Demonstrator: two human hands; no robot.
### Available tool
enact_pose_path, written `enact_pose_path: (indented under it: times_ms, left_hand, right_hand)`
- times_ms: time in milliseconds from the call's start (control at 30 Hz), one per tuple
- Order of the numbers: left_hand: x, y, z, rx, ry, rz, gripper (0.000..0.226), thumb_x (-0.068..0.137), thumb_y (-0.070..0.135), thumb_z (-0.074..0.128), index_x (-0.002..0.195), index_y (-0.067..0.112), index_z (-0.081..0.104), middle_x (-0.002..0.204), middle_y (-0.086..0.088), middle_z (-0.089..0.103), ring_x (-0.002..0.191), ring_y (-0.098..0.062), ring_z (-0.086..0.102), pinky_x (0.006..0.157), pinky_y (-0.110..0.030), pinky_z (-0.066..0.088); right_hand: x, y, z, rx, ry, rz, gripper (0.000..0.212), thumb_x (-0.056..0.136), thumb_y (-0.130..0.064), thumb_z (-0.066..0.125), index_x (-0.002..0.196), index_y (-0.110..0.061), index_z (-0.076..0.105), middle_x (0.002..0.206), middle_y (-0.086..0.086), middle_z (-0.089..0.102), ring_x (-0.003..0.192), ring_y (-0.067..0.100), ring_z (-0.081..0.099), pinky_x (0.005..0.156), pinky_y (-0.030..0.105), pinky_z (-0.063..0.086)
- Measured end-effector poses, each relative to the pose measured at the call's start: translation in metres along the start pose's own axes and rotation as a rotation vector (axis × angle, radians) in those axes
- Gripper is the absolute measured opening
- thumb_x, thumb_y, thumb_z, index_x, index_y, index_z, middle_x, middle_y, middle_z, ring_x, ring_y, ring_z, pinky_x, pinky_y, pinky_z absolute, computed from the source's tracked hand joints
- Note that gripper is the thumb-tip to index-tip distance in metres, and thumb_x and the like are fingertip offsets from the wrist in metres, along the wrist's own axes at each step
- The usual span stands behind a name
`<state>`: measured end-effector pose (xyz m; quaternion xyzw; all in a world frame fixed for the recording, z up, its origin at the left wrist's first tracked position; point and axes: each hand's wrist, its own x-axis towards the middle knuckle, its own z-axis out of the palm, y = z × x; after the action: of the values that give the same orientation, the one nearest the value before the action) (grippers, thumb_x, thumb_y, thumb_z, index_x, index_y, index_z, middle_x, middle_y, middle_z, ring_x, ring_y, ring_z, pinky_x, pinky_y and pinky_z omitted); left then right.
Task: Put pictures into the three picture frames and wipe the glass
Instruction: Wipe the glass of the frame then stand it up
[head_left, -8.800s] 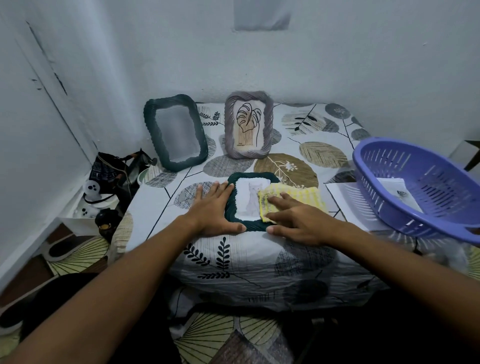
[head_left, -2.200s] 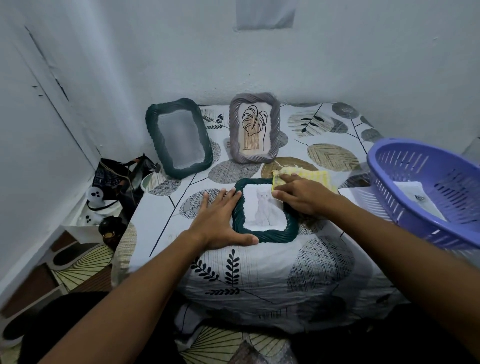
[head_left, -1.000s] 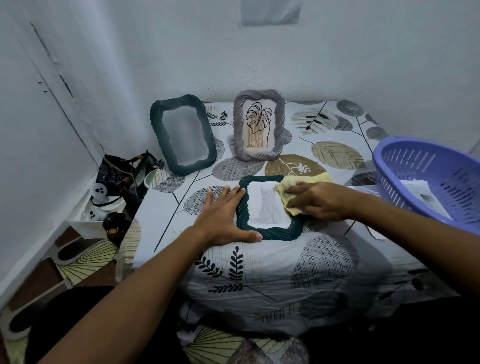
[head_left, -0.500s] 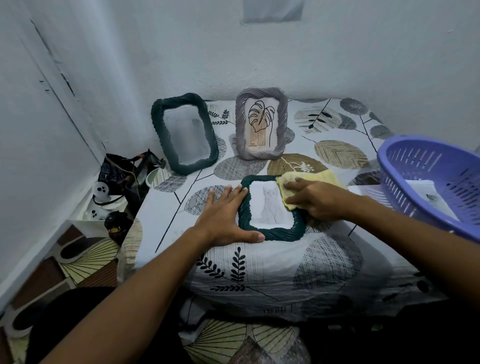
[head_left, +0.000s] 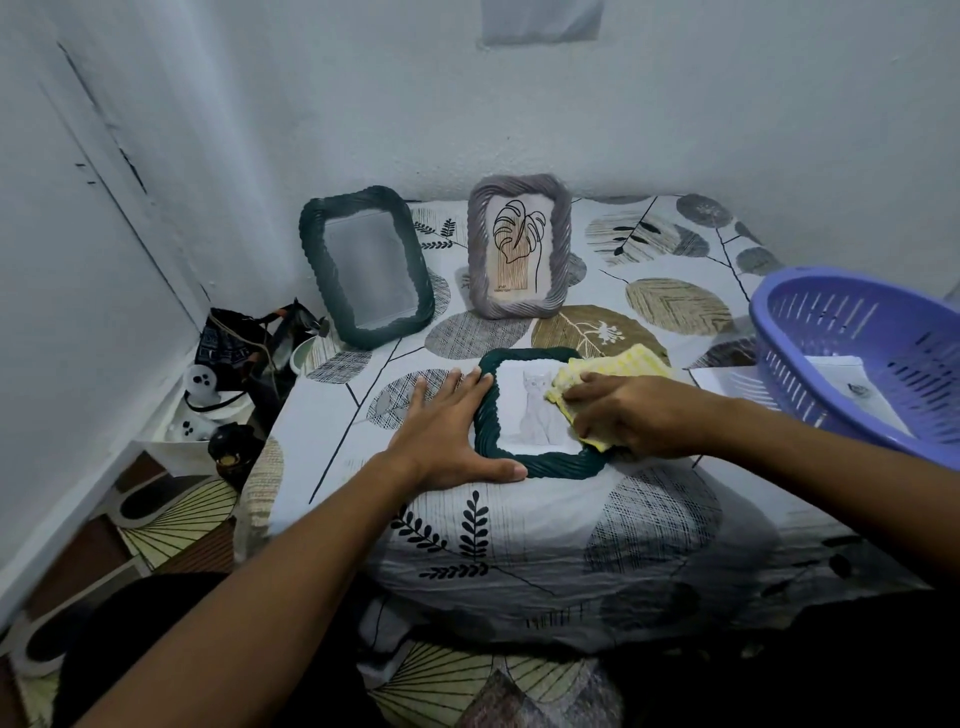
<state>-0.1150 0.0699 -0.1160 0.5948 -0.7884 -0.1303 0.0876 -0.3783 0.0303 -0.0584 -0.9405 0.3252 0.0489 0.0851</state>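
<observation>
I've got the right hand pressing a yellow cloth onto the glass of the small dark green frame, fingers bent over the cloth and gripping it at the frame's right side. The cat picture shows through the uncovered left part of the glass. The left hand lies flat, fingers straight, against the frame's left edge, thumb along its near edge. That frame lies flat on the leaf-print bed, near the front edge. Farther back, the grey frame with the leaf drawing stands upright, and left of it the larger dark green frame leans by the wall (only a pale blank panel visible inside). On the right sits a purple basket with paper in it.
</observation>
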Motion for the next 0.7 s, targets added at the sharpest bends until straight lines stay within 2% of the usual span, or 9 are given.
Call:
enact_pose_path:
  times_ms: [133, 300, 433, 533, 633, 700]
  left_hand:
    - [0.0, 0.0, 0.001, -0.008, 0.001, 0.001, 0.132, 0.048, 0.096, 0.042, 0.153, 0.027, 0.002, 0.161, 0.007, 0.0, 0.147, -0.011, -0.008, 0.118, -0.049, -0.012]
    - [0.0, 0.001, 0.0, -0.005, -0.002, 0.0, 0.131, 0.048, 0.096, 0.042, 0.153, 0.027, 0.002, 0.161, 0.007, 0.0, 0.147, -0.011, -0.008, 0.118, -0.049, -0.011]
    - [0.0, 0.001, -0.001, -0.004, -0.002, 0.002, 0.131, 0.049, 0.096, 0.041, 0.153, 0.028, 0.002, 0.161, 0.006, 0.0, 0.147, -0.011, -0.008, 0.118, -0.049, -0.011]
    - [0.0, 0.001, 0.0, 0.002, -0.004, 0.003, 0.131, 0.049, 0.096, 0.041, 0.153, 0.028, 0.001, 0.161, 0.007, 0.0, 0.147, -0.011, -0.008, 0.118, -0.049, -0.011]
    - [0.0, 0.001, 0.0, 0.002, -0.001, 0.004, 0.131, 0.048, 0.096, 0.04, 0.153, 0.027, 0.002, 0.161, 0.006, 0.0, 0.147, -0.011, -0.008, 0.118, -0.049, -0.011]
    - [0.0, 0.001, 0.0, 0.0, 0.0, 0.003, 0.132, 0.047, 0.097, 0.039, 0.153, 0.027, 0.002, 0.161, 0.006, 0.0, 0.147, -0.011, -0.007, 0.118, -0.049, -0.011]
  right_hand:
    - [-0.005, 0.001, 0.002, 0.055, -0.03, 0.01, 0.041, 0.087, -0.006, 0.059, 0.122, -0.025, 0.064, 0.154, 0.0, 0.033, 0.147, 0.019, 0.017, 0.117, 0.032, 0.023]
    - [0.0, 0.017, -0.003, -0.021, -0.021, 0.084, 0.046, 0.094, -0.011, 0.05, 0.138, -0.027, 0.051, 0.158, 0.0, 0.023, 0.146, 0.021, 0.019, 0.112, 0.036, 0.029]
    - [0.016, 0.024, -0.009, -0.083, -0.024, 0.173, 0.044, 0.1, -0.022, 0.043, 0.143, -0.028, 0.042, 0.158, 0.007, 0.02, 0.145, 0.026, 0.024, 0.11, 0.04, 0.034]
    - [0.024, 0.022, -0.011, -0.093, -0.024, 0.224, 0.043, 0.102, -0.025, 0.039, 0.145, -0.027, 0.04, 0.159, 0.01, 0.018, 0.145, 0.025, 0.024, 0.108, 0.034, 0.031]
    - [0.027, 0.019, -0.001, -0.024, 0.017, 0.259, 0.041, 0.102, -0.025, 0.04, 0.143, -0.026, 0.044, 0.16, 0.008, 0.017, 0.146, 0.025, 0.018, 0.113, 0.041, 0.028]
    - [0.024, 0.015, 0.009, 0.026, 0.028, 0.256, 0.041, 0.101, -0.017, 0.043, 0.141, -0.024, 0.046, 0.16, 0.005, 0.016, 0.148, 0.025, 0.013, 0.116, 0.042, 0.024]
